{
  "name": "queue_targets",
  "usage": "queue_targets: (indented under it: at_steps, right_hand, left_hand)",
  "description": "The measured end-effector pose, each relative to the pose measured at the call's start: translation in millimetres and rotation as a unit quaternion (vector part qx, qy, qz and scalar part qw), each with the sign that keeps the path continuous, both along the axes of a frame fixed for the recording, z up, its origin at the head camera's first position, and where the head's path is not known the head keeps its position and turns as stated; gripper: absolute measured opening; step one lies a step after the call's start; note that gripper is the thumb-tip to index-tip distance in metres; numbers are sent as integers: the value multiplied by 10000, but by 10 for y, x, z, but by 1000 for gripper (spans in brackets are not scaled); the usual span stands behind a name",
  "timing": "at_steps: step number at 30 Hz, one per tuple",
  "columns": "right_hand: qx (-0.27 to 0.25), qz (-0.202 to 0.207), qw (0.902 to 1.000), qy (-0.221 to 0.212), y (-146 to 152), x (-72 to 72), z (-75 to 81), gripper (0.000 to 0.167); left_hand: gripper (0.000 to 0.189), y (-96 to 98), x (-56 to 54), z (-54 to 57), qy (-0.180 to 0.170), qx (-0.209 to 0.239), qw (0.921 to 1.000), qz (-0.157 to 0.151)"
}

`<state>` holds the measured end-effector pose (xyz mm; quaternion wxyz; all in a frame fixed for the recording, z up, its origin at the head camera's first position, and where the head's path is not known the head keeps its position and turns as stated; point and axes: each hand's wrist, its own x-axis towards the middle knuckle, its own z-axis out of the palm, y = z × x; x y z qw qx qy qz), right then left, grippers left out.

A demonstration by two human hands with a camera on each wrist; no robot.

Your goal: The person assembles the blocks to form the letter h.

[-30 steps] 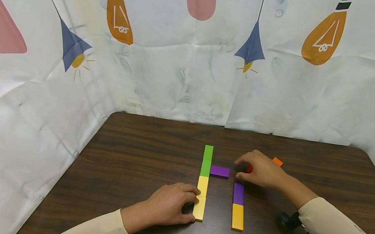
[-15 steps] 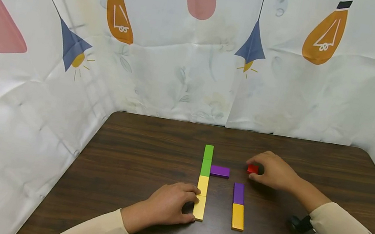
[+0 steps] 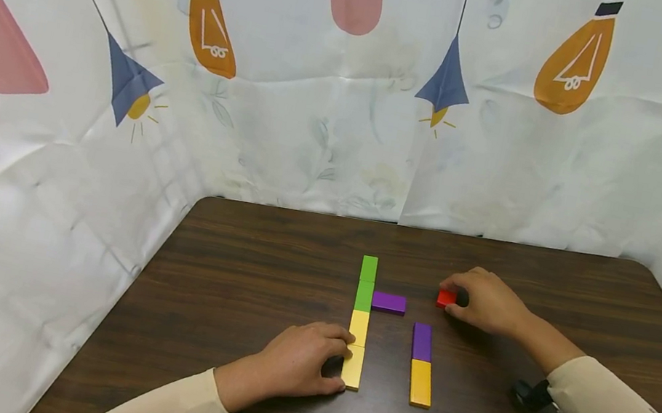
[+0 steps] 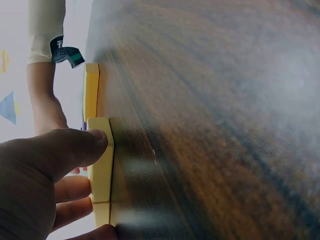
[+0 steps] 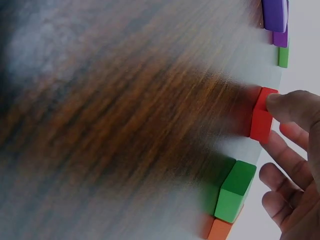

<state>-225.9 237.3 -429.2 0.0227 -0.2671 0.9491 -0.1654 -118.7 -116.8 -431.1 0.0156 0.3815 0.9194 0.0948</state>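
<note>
In the head view my left hand (image 3: 302, 359) holds the nearer pale yellow block (image 3: 353, 368), thumb at its near end and fingers at its side. A second pale yellow block (image 3: 359, 327) and two green blocks (image 3: 368, 269) continue the straight column away from me. My right hand (image 3: 490, 302), farther right, pinches a small red block (image 3: 445, 300) between thumb and index finger. The right wrist view has the red block (image 5: 262, 117) low over the wood, its other fingers loosely bent.
A purple block (image 3: 388, 303) lies sideways against the green column. Right of it, another purple block (image 3: 422, 342) meets a golden yellow block (image 3: 421, 385). Beyond the red block, a darker green block (image 5: 235, 191) and an orange block (image 5: 218, 230) show in the right wrist view.
My right hand has moved right, away from the sideways purple block, and its thumb and index finger have closed on the red block. The left hand stays in place.
</note>
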Motion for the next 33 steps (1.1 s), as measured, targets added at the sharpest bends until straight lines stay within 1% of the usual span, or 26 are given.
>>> queue_targets:
  at_steps: [9,17,25,33]
  right_hand:
    - [-84,2,10000,44,-55,-25,-14,37]
    - [-145,144,9998,19,-131,-36,-15,32]
    - [-251,375,9990,-31,-228,-41,-31,30]
    - [-258,415,9987,-131,-323,-49,-43,30]
  left_hand:
    - [37,3,0,8,-18,-41,10000,0]
    - [37,7,5,8,-4,-43,10000,8]
    - [37,5,8,1,40,-16,10000,17]
    - [37,-1,10,-2,95,2,10000,-7]
